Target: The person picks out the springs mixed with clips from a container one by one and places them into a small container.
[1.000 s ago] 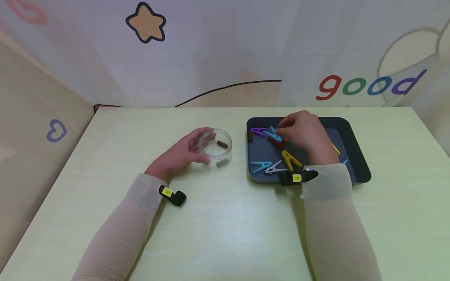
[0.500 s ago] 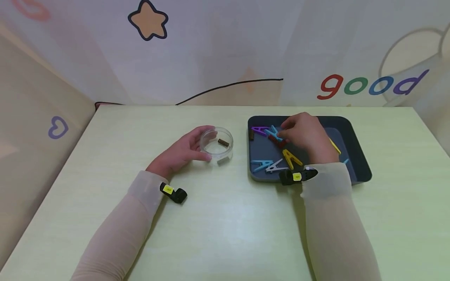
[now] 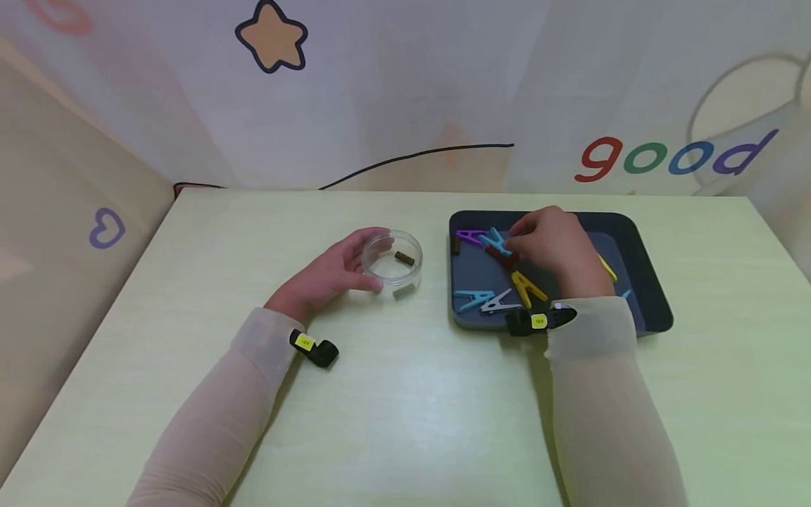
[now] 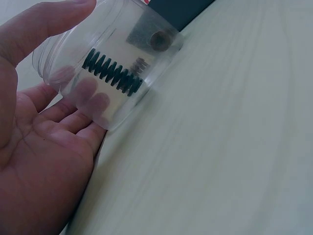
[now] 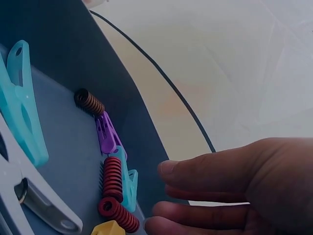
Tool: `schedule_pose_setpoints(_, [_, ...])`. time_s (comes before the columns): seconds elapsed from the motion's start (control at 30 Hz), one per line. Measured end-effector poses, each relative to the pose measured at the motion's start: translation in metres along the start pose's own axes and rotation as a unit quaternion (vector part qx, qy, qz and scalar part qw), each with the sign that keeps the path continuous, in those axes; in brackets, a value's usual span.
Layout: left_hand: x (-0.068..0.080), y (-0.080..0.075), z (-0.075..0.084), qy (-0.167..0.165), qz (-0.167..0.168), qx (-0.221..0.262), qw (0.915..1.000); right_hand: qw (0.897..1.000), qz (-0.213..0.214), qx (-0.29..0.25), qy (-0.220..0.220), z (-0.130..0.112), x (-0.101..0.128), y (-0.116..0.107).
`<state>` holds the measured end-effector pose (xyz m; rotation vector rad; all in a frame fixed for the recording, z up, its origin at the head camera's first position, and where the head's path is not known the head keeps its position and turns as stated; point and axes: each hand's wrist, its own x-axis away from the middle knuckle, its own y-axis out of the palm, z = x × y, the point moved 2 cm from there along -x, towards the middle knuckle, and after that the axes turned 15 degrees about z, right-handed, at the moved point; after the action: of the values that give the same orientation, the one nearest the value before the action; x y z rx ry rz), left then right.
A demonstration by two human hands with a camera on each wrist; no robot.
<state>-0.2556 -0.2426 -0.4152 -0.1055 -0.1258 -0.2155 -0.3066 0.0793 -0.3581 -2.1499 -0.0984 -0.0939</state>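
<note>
My left hand grips a clear round plastic jar at its left side, thumb in front and fingers behind. Through the wall, the left wrist view shows a dark green coil spring and a brown one inside. Over the dark tray, my right hand reaches down with fingertips beside a light blue clothespin. In the right wrist view its thumb and fingers stand apart, nothing visible between them. Two red springs lie against that clothespin, close to the fingertips.
Also in the tray are a purple clothespin, a brown spring by the wall, a yellow clothespin, a grey one and another light blue one. The pale table meets a printed backdrop behind.
The head view has shifted slightly. My right hand's fingers have moved a little beside the light blue clothespin. My left hand and the jar keep their place.
</note>
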Motion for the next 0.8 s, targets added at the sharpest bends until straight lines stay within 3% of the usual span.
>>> schedule_pose_setpoints(0.8, [-0.0011,-0.0003,-0.0006,-0.002,0.002,-0.014,0.9999,0.999,-0.035,0.018,0.016,0.0008,0.0024,-0.0005])
